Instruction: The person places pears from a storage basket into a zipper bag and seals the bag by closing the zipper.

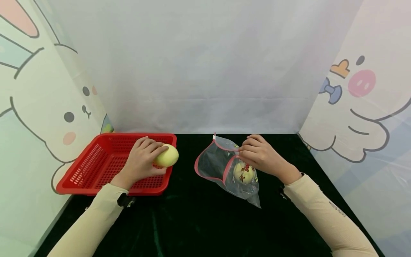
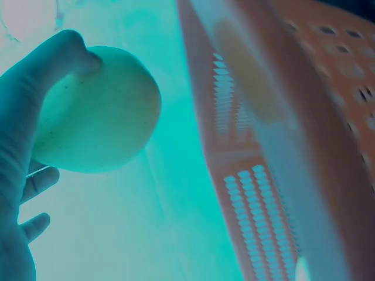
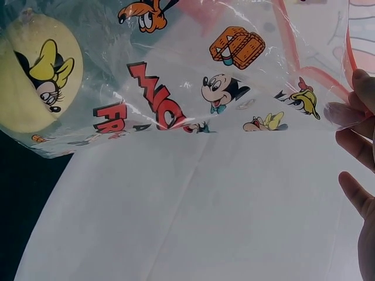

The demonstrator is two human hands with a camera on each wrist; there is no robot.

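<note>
yellow fruit (image 1: 170,157) near open bag (image 1: 233,188)

- Left hand (image 1: 139,162) grips, thumb (image 1: 158,171) nearer the body, opposite the curved fingers (image 1: 148,145).
- Left forearm (image 1: 94,219) slants back and leftward from that grip.
- Right hand (image 1: 261,156) grips at its fingertips, knuckles bent, wrist (image 1: 289,175) behind and right of the grip.
- Right forearm (image 1: 321,210) trails farther back, rightward.

Clear glossy plastic bag (image 1: 212,162), perforated plastic basket (image 1: 80,191), velvety cloth tabletop (image 1: 199,221)
</note>
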